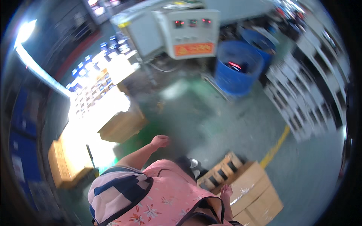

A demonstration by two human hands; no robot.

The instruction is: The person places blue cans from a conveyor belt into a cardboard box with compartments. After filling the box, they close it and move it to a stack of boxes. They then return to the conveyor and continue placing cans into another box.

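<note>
My left hand is out in front of my body over the green floor, its fingers curled into a loose fist with nothing showing in them. Low on the other side, my right hand is beside a closed cardboard box with shiny tape on top. Its fingers look slightly apart, and I see nothing held. Whether this hand touches the box, I cannot tell. Behind that box lies a slotted carton with dark gaps. A pink flowered apron covers my front.
At left, brightly lit cartons and rows of blue-topped items stand under a lamp. A white control box with red displays is ahead. Blue barrels stand right of it, then stacked pale trays near a yellow floor line.
</note>
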